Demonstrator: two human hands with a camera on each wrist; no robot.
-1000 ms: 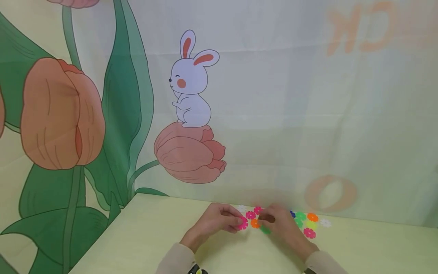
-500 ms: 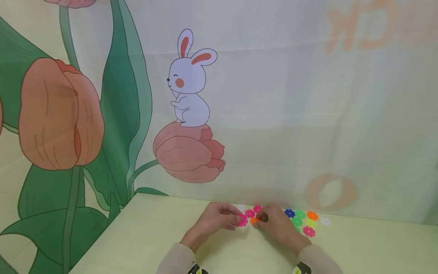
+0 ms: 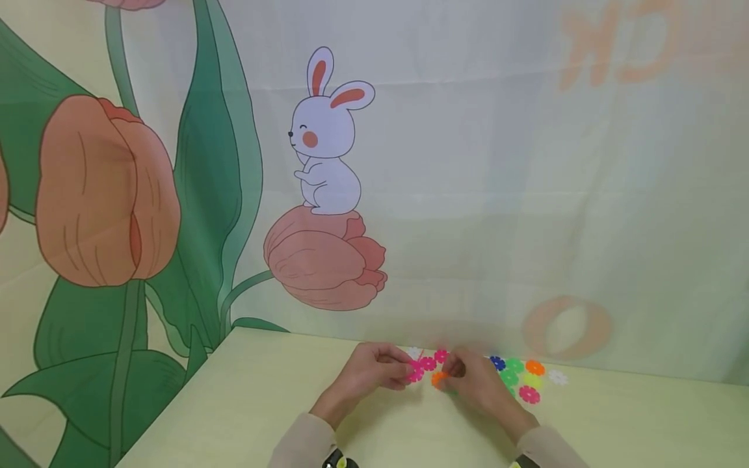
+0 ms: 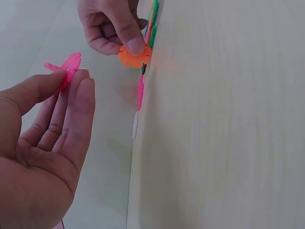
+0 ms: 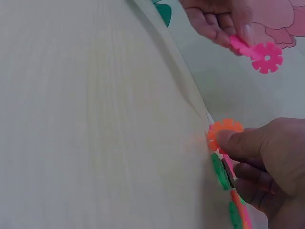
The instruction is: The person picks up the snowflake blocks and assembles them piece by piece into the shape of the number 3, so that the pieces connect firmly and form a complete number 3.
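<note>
My left hand (image 3: pixel 374 370) pinches a pink notched building disc (image 3: pixel 415 372) between thumb and fingertips. In the right wrist view a second pink disc (image 5: pixel 267 57) is joined to it at an angle, its round face and centre hole showing. Close by on the right, my right hand (image 3: pixel 476 380) pinches an orange notched disc (image 3: pixel 439 380) between thumb and forefinger. A gap separates the orange disc from the joined pink pair (image 4: pixel 69 67) in the left wrist view. The right hand's other fingers are curled under and hide some pieces behind them.
Loose discs lie along the back of the pale yellow table (image 3: pixel 246 403): blue (image 3: pixel 497 363), green (image 3: pixel 510 378), orange (image 3: pixel 535 368), yellow (image 3: pixel 533 382), pink (image 3: pixel 529 394) and white (image 3: pixel 558 376). Another white disc (image 3: pixel 414 352) lies behind the left hand. A printed cloth (image 3: pixel 445 195) hangs behind.
My right hand has shifted slightly left and back, uncovering the blue disc, with the orange disc now in its fingertips. The left hand's pink pieces have tilted and risen a little.
</note>
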